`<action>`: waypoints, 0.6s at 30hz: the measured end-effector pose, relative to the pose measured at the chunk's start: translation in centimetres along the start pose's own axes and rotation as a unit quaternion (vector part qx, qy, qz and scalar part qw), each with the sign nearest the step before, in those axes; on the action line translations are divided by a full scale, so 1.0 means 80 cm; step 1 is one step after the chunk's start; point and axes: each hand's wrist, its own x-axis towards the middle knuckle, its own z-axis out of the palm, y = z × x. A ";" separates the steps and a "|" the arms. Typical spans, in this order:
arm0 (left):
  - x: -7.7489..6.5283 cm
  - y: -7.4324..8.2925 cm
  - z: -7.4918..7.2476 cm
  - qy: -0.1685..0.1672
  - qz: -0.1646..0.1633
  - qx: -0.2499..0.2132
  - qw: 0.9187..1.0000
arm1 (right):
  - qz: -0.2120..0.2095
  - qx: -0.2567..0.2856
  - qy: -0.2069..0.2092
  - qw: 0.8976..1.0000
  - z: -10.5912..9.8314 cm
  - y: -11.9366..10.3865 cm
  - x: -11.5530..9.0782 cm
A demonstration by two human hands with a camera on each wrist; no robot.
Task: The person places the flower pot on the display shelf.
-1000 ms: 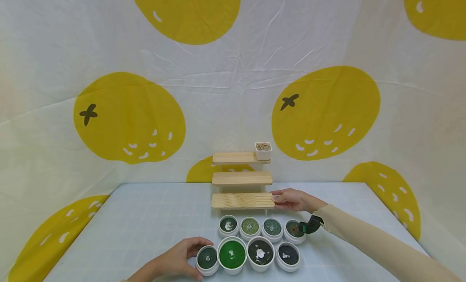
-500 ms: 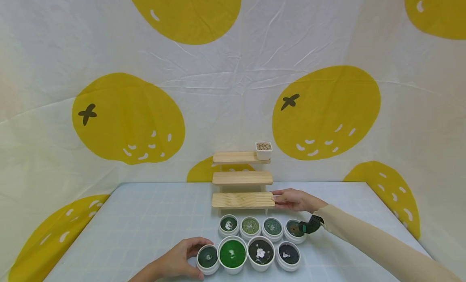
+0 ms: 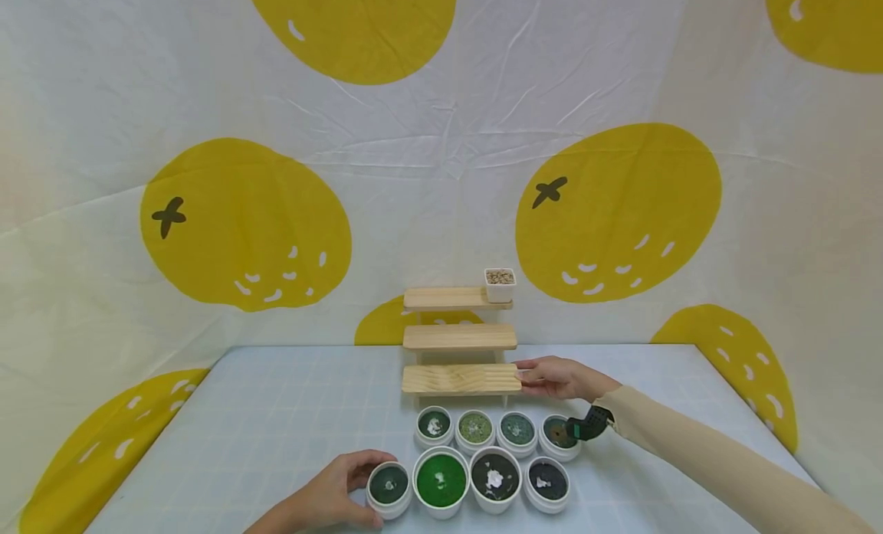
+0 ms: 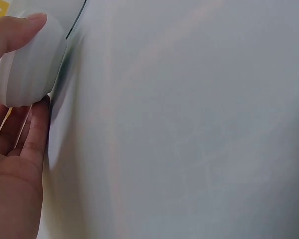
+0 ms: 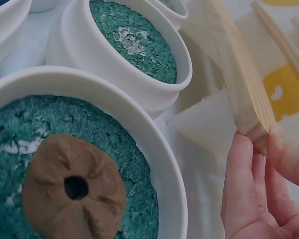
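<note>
White and faintly ridged, the small pot (image 3: 389,486) is held between the thumb and bent fingers of the left hand (image 3: 333,489), just to that hand's right at the left end of the front row; whether its base touches the bench (image 3: 290,411) I cannot tell. Farther forward, the right hand (image 3: 557,378) pinches the right end of the lowest board (image 3: 458,379), whose long axis runs left to right, ahead of the pot and off to its right; the left hand is clearly nearer the pot. Its round mouth shows a dark green filling with a pale patch. Beside it come a bright green cup (image 3: 441,480), a blackish cup (image 3: 494,480) and a dark-filled pot (image 3: 548,482); behind stand four squat pots (image 3: 474,428), the rightmost bearing a brown, wrinkled, holed piece (image 5: 75,214). Pale grained wood forms the stepped stand (image 3: 458,336), with a squarish white tub (image 3: 500,292) of tan bits up top. Yellow fruit shapes decorate the creased backdrop (image 3: 428,204).
</note>
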 end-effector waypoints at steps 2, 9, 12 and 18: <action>-0.003 0.003 0.000 0.012 -0.009 0.001 1.000 | 0.001 0.000 0.000 1.000 0.000 -0.001 0.000; -0.011 0.009 -0.003 0.065 0.002 0.012 0.998 | 0.003 -0.005 0.002 1.000 -0.001 0.000 0.004; -0.011 0.009 -0.007 0.084 0.016 0.039 0.996 | 0.004 -0.004 0.005 1.000 -0.002 0.001 0.005; -0.005 0.014 -0.012 0.113 0.017 0.084 0.990 | 0.006 -0.003 0.005 1.000 -0.001 0.001 0.004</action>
